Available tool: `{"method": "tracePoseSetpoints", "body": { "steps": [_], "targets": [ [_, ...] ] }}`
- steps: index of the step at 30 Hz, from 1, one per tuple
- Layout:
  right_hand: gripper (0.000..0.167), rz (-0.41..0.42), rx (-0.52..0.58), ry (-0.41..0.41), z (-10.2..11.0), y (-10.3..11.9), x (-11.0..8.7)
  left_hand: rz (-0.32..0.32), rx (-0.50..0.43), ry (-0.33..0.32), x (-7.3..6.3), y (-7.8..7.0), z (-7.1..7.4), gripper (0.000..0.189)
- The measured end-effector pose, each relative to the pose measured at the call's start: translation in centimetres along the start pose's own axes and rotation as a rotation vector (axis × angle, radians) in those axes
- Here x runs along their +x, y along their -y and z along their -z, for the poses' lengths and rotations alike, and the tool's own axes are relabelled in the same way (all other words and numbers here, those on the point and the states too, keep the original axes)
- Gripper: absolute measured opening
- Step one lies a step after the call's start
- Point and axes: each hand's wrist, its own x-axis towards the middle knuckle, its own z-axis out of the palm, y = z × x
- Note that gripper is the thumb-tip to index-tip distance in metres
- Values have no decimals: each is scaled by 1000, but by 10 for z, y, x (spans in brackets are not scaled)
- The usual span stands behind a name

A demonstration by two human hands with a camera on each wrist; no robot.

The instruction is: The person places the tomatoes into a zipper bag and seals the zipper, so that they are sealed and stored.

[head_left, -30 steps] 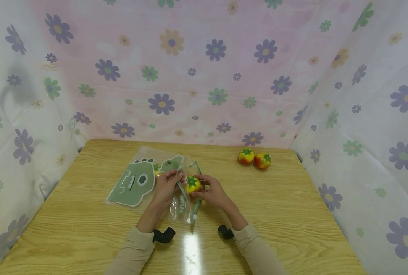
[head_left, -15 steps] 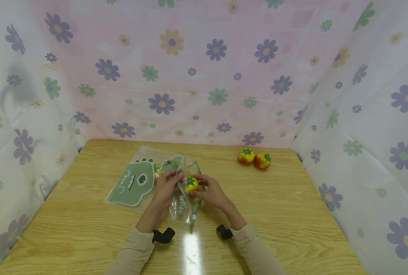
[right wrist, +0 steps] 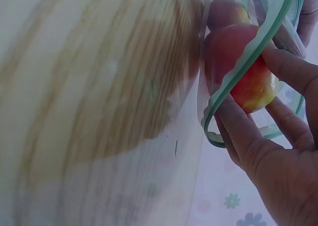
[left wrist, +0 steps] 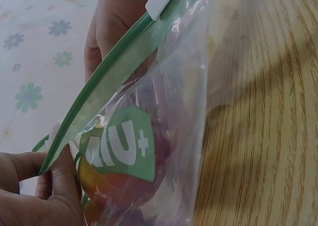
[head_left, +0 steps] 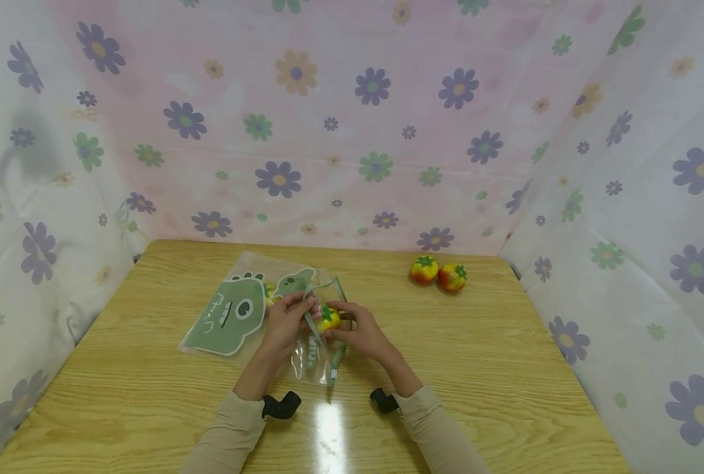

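A clear zip bag (head_left: 224,322) with green monster prints and a green zip edge lies on the left half of the table, its mouth spread toward the right. My left hand (head_left: 283,326) pinches the zip edge between thumb and fingers. In my right hand (head_left: 365,332), a red-and-yellow tomato (head_left: 330,318) with a green leafy top is held inside the bag's mouth, thumb and fingers around it. Another tomato (right wrist: 226,12) shows deeper in the bag in the right wrist view. In the left wrist view a white zip slider (left wrist: 160,2) sits on the green edge.
Two more tomatoes, one (head_left: 424,270) beside the other (head_left: 452,277), stand at the back right of the wooden table (head_left: 476,355). Flowered cloth (head_left: 340,131) hangs behind and at both sides. Black curved pieces (head_left: 282,405) stick out at both wrists.
My right hand has moved slightly left with the tomato, carrying it further into the bag. The left hand keeps its pinch on the edge with little movement.
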Motion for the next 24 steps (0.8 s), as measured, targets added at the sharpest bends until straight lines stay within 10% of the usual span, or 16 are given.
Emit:
{"method": "tracePoseSetpoints", "body": {
  "steps": [24],
  "targets": [
    [58,-11,35,-21,-12,5,5,4,-12,3,-2,-4,0,28]
  ]
}}
